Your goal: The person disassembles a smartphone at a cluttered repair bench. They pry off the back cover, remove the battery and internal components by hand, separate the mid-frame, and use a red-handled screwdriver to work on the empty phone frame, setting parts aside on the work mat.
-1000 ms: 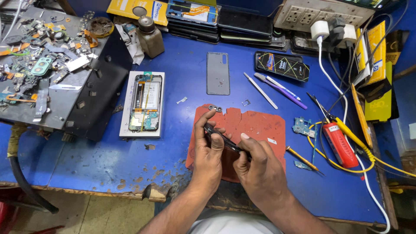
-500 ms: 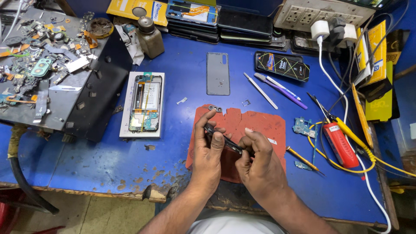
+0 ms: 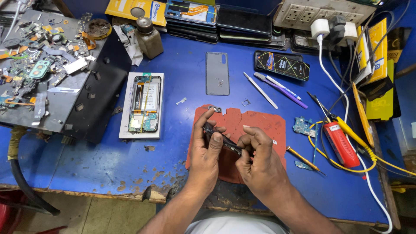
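Both of my hands meet over a worn red work mat (image 3: 260, 123) on a blue workbench (image 3: 108, 160). My left hand (image 3: 207, 149) and my right hand (image 3: 255, 158) together pinch a small dark elongated phone part (image 3: 222, 141), held just above the mat. An opened phone (image 3: 144, 104) with its battery and boards exposed lies on a white box to the left. A grey phone back cover (image 3: 217, 73) rests beyond the mat.
A black tray of loose phone scrap (image 3: 39, 60) fills the far left. A brown bottle (image 3: 149, 37), stacked phones (image 3: 242, 21) and a power strip (image 3: 316, 11) line the back. Tweezers, pens (image 3: 279, 89), a red tool (image 3: 340, 143) and a small circuit board (image 3: 303, 125) lie right.
My hands have stayed over the mat, with small shifts of the fingers around the dark part. Nothing else on the bench has moved.
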